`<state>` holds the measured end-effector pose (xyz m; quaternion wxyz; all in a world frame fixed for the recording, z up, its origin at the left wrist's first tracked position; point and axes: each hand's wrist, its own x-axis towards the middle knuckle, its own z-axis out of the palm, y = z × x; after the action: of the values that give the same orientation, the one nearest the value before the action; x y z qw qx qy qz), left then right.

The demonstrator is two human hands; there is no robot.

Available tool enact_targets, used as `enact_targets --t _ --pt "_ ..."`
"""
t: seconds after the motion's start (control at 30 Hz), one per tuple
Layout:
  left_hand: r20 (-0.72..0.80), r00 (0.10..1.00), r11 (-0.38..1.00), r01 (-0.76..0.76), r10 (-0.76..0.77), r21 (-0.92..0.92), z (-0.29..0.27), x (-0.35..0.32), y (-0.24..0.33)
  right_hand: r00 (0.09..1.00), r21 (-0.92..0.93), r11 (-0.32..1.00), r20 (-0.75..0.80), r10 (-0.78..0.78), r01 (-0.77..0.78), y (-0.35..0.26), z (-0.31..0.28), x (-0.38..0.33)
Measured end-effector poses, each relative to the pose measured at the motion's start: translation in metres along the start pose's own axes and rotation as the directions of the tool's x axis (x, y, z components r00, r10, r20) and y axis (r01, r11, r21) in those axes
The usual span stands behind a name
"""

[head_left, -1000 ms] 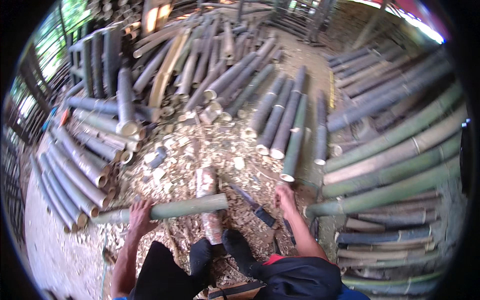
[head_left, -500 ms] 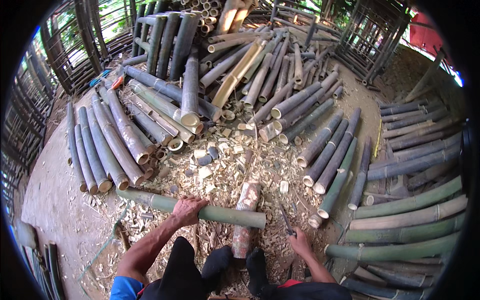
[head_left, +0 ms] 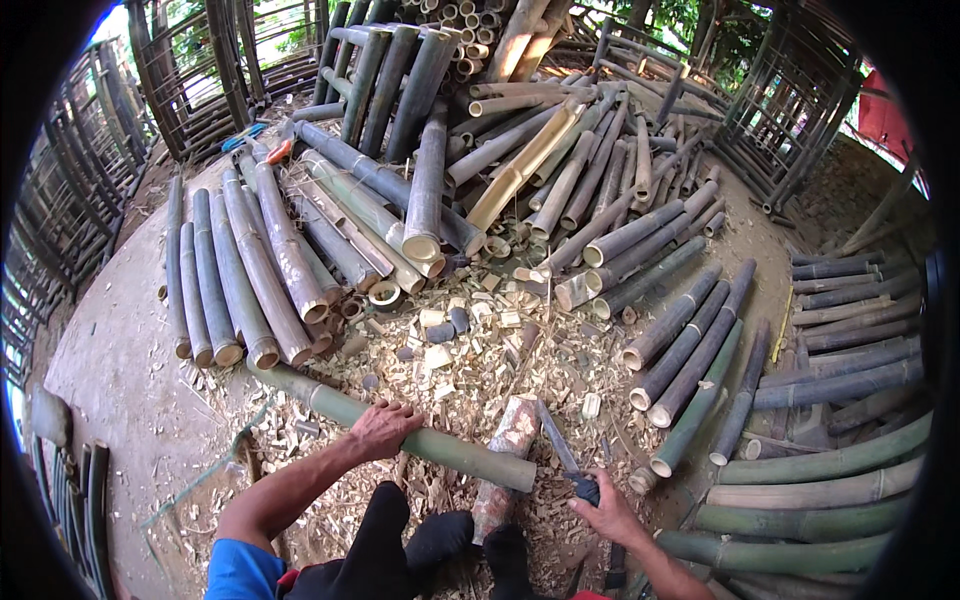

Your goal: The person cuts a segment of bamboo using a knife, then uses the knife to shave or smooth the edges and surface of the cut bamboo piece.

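Observation:
A green bamboo pole slants in front of me, its right end lying across a short log with patchy bark. My left hand is closed over the pole's top, right of its middle. My right hand grips the dark handle of a machete, beside the log. The blade points up and away from me, just right of the pole's cut end and apart from it. My feet, in dark socks, are on either side of the log's near end.
Wood chips cover the ground around the log. Cut bamboo poles lie in a row at left, with a large heap behind. More poles are stacked at right. A dark-handled tool lies by my right forearm.
The machete has swung up, its blade now broadside beside the pole's end. My right hand has turned with it. The view has shifted; my left hand stays on the pole.

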<state>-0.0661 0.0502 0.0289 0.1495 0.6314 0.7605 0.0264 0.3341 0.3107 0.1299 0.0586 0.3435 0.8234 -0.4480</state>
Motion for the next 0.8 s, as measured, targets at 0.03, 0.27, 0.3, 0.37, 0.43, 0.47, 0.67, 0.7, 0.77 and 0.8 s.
enact_targets --t 0.03,0.27,0.3,0.37,0.43,0.47,0.67,0.7,0.77,0.8 --pt "0.012 1.000 1.000 0.002 -0.002 -0.013 -0.002 -0.003 -0.001 1.000 -0.032 0.999 -0.020 -0.024 0.023 -0.004 0.007 0.000" --pt "0.019 1.000 1.000 0.005 -0.005 0.014 -0.032 0.006 0.005 0.996 -0.161 0.986 -0.068 -0.061 0.050 -0.033 0.017 -0.013" --pt "0.113 0.993 0.999 0.043 -0.043 0.006 -0.028 0.013 0.003 0.997 -0.204 0.978 -0.069 -0.047 0.033 -0.034 0.017 -0.011" --pt "0.317 0.945 0.995 0.095 -0.085 -0.018 -0.021 0.029 0.008 0.995 -0.252 0.967 -0.087 -0.046 0.023 -0.024 0.020 -0.009" --pt "0.282 0.953 0.992 0.124 -0.112 -0.023 -0.015 0.021 0.001 0.992 -0.272 0.961 -0.099 -0.082 0.052 -0.006 0.028 0.000" --pt "0.295 0.947 0.990 0.141 -0.125 -0.033 -0.016 0.018 -0.002 0.990 -0.270 0.959 -0.091 -0.107 0.079 -0.015 0.025 0.005" --pt "0.234 0.963 0.988 0.146 -0.130 -0.052 -0.024 0.011 0.003 0.900 -0.212 0.919 -0.220 -0.376 0.332 -0.066 0.019 0.001" --pt "0.228 0.966 0.987 0.142 -0.123 -0.070 -0.026 0.013 0.003 0.905 -0.215 0.919 -0.202 -0.373 0.331 -0.053 0.024 0.002" --pt "0.213 0.973 0.987 0.118 -0.093 -0.112 -0.030 0.019 0.007 0.918 -0.227 0.921 -0.174 -0.357 0.315 -0.012 0.038 0.012" --pt "0.193 0.978 0.989 0.100 -0.077 -0.113 -0.027 0.018 0.004 0.980 -0.466 0.866 0.009 -0.200 0.181 -0.002 0.041 0.021"
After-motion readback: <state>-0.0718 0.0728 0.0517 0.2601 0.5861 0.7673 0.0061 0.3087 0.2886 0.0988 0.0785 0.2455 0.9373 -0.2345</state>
